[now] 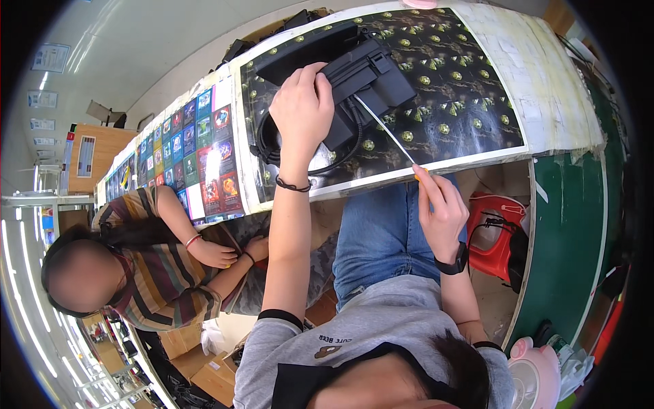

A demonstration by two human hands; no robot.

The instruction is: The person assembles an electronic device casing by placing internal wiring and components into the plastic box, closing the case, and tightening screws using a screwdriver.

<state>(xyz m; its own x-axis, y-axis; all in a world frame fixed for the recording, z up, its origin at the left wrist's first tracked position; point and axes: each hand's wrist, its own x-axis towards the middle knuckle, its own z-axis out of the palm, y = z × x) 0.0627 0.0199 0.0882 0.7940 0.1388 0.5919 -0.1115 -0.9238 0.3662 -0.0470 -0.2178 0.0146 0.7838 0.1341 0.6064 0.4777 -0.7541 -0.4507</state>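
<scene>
A black box-like plastic device (368, 71) lies on the dark patterned sheet at the far side of the table. My left hand (304, 102) is closed over its left end, fingers curled on the casing. A long black piece (306, 51) lies just behind it. The device's black cable (351, 146) loops round beneath my left wrist. My right hand (439, 204), at the table's near edge, pinches one end of a long thin white strip (385, 128). The strip runs slantwise up to the device, where its far end meets the casing. Something yellow shows at my right fingertips.
Sheets of small colourful cards (184, 146) cover the table's left part. A person in a striped shirt (163, 273) sits at my left, hands low by the table edge. A red bag (496, 235) lies under the table, and a pink fan (535, 375) stands lower right.
</scene>
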